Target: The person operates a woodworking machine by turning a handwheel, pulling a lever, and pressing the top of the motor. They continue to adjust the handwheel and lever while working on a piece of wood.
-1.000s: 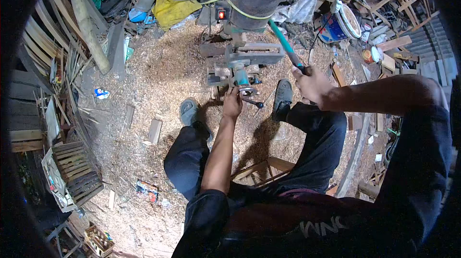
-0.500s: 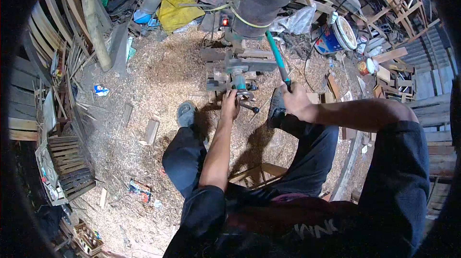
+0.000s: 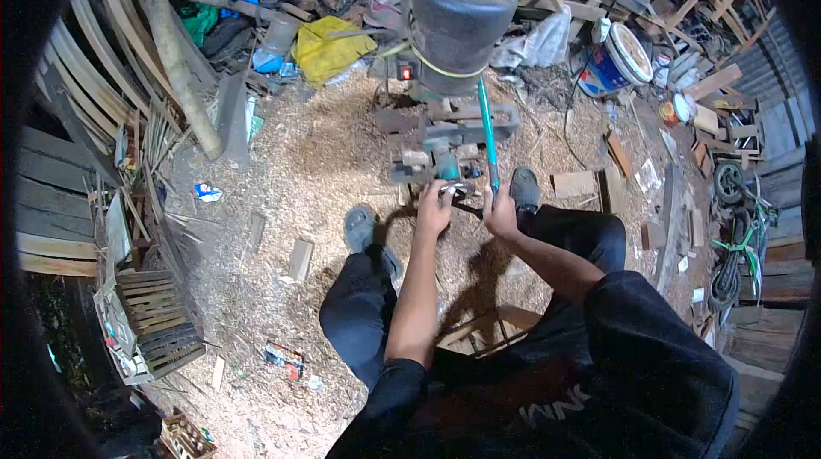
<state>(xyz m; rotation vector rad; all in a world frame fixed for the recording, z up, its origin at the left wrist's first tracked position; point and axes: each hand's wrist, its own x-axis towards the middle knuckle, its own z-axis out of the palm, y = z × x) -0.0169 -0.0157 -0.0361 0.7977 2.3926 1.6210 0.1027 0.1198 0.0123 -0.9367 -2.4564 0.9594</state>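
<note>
A floor-standing machine with a dark motor housing (image 3: 462, 14) and a red light stands in front of me. Its green lever (image 3: 488, 130) slopes down toward me, and my right hand (image 3: 502, 213) is wrapped round the lower end. My left hand (image 3: 435, 207) has its fingers closed on the handwheel (image 3: 456, 187) at the near side of the machine's vise (image 3: 443, 160). Wooden pieces lie around the vise. Whether a workpiece is clamped in it, I cannot tell.
Wood shavings cover the floor between my feet. A yellow cloth (image 3: 327, 50) and a white-and-blue bucket (image 3: 614, 61) lie behind the machine. Wood blocks (image 3: 574, 185) are right of my right foot; a slatted crate (image 3: 158, 318) stands at left.
My right hand has come down and left with the lever, which now stands steeper and nearer my left hand. My left hand stays at the handwheel. The whole view has shifted.
</note>
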